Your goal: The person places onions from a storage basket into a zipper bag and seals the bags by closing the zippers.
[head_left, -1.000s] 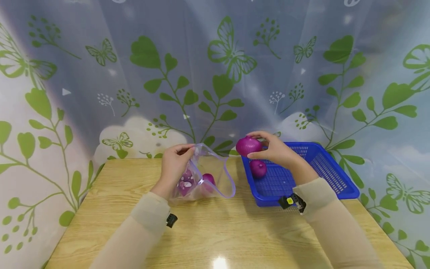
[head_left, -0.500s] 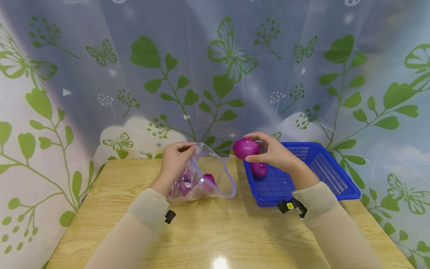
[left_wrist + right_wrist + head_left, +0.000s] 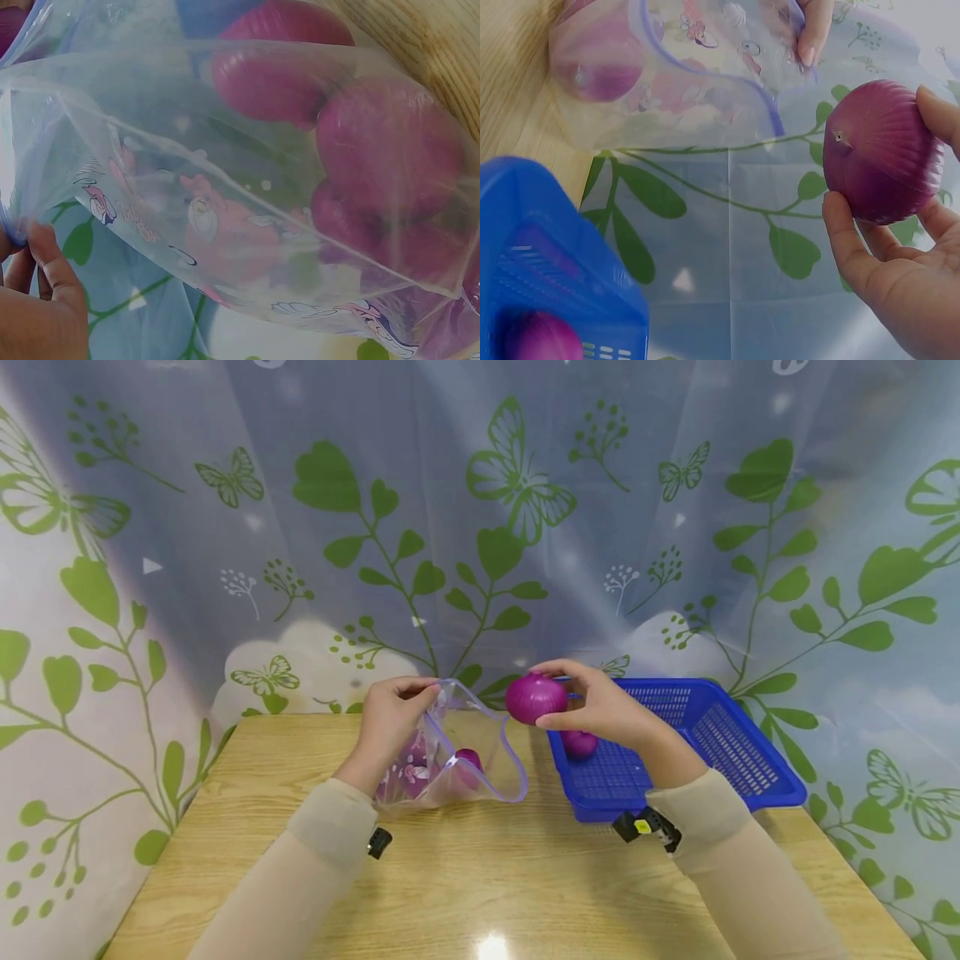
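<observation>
The left hand (image 3: 392, 720) pinches the rim of a clear bag (image 3: 438, 795) containing purple onions (image 3: 468, 759), mouth open rightward. Just right of it, the raised onion (image 3: 534, 700) points nub-up, long axis roughly level, clamped in the right hand (image 3: 607, 708). Another onion (image 3: 579, 745) lies at the left wall of the blue basket (image 3: 738, 752).

Head view high, forward and down — wrist views close, both toward the plastic bag (image 3: 180, 169), common to all

The bag's (image 3: 161, 142) cloudy film veils the inner onions (image 3: 390, 146), too overlapped to count. The right hand (image 3: 606, 708) hides the top of the basket onion (image 3: 580, 745). The left wrist view crops the left hand (image 3: 43, 292); the right wrist view, the basket (image 3: 592, 236).
</observation>
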Available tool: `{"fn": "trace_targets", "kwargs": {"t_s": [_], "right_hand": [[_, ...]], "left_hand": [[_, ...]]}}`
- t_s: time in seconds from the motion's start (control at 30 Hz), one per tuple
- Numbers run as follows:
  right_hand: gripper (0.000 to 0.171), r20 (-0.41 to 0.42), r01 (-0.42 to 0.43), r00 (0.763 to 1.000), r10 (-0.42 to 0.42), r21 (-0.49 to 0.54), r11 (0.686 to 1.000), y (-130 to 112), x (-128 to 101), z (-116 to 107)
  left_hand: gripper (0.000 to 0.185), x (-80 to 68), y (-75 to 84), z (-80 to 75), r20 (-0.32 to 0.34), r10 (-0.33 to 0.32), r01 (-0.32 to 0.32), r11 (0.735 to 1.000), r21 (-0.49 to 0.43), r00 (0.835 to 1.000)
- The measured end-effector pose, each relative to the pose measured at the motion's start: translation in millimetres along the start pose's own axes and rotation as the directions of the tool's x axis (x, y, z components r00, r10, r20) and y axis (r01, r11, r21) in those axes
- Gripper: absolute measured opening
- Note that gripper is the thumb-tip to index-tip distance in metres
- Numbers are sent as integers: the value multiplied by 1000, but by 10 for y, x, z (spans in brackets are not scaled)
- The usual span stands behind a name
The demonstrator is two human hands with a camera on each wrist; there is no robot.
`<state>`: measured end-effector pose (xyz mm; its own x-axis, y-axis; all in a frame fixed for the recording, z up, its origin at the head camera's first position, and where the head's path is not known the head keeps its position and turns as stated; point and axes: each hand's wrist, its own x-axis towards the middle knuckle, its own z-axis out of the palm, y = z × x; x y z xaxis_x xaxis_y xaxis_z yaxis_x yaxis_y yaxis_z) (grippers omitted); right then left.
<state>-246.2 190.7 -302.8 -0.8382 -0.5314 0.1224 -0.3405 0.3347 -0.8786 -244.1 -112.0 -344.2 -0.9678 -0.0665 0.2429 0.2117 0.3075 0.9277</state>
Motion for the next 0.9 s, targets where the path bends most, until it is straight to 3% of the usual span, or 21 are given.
{"fn": "trace_targets", "kwargs": {"t_s": [0.37, 0.9], "right_hand": [[69, 66, 57, 996, -58, 3, 998, -79, 72, 175], [67, 125, 124, 986, -110, -117, 985, -180, 153, 377]], "left_hand": [[20, -19, 4, 29, 6, 23, -23, 1000, 19, 1000], [19, -44, 36, 37, 20, 63, -64, 996, 61, 998]]}}
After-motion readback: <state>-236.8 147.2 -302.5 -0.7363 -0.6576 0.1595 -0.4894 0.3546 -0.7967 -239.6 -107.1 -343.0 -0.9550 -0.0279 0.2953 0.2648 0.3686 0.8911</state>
